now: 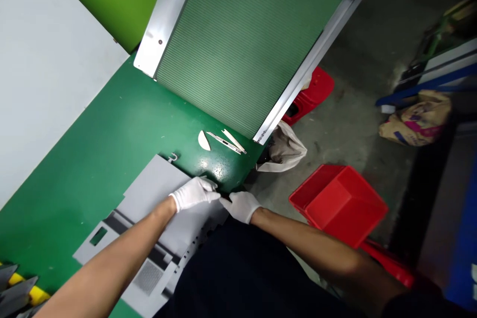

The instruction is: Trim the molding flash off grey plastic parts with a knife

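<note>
A grey moulded panel [169,196] with slots and a mesh patch lies on the green table [122,119], close against the person's body. My left hand [196,193], in a white glove, rests at the panel's far right corner with its fingers bent together; what they hold, if anything, is too small to name. Across from it, my right hand [242,206], also gloved, has its fingers closed near the same corner, fingertips nearly meeting the left ones. Beyond the hands lie a cutter knife [224,142], a thin pale strip [233,140] and a white half-round piece [203,140].
A conveyor with a ribbed green belt [246,39] ends at the table's far side. On the right are a red bin [343,203], an open white sack [285,151], a red stool [315,92] and a brown bag [419,119]. Grey parts stand at bottom left.
</note>
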Demonstrator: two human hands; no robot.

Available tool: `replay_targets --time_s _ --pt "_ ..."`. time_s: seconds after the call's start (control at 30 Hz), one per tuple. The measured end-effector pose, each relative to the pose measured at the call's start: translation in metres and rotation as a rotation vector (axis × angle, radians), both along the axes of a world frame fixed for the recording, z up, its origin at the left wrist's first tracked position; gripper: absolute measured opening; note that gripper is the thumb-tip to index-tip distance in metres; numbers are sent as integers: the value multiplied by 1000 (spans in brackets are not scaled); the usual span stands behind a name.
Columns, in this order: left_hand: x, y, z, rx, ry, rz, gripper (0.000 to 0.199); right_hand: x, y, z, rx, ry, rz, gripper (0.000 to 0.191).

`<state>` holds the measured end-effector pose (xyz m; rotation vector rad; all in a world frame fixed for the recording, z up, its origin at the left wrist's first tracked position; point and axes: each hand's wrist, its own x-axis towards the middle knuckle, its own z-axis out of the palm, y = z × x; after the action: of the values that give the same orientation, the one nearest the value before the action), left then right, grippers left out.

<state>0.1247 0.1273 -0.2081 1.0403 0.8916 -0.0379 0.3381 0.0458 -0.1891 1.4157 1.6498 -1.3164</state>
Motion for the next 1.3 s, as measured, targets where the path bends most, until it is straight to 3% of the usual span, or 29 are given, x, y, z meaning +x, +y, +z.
replay_targets --time_s 0.13,0.2,0.27,0.33,0.4,0.5,0.57,0.73,0.87,1.03,1.3 --pt "-30 24 -2 61 237 548 53 0 2 3 -26 -14 -118 75" --pt "-53 38 -7 145 374 721 52 4 4 4 -55 -15 -181 73" --pt "-78 47 -14 215 554 806 47 10 7 3 -85 -32 -263 70" --pt "-100 52 -21 307 774 750 42 12 12 2 -78 -45 -321 68" --pt "-116 55 -30 313 925 575 43 8 21 1 -50 -45 -325 67" --pt "-125 60 -46 138 899 307 58 -17 42 -3 -67 1 -263 70" --pt "-127 65 -55 42 855 231 71 -43 59 -9 -91 41 -208 75" --pt "-131 72 -66 -77 803 248 84 -110 97 -34 -110 68 -127 82" --pt "-133 72 -66 -68 775 264 82 -141 116 -48 -90 76 -105 88" --pt "-134 67 -67 -109 744 365 73 -151 128 -49 -106 51 -69 82" --pt "-142 60 -67 -106 707 455 68 -149 122 -52 -116 71 -82 79"
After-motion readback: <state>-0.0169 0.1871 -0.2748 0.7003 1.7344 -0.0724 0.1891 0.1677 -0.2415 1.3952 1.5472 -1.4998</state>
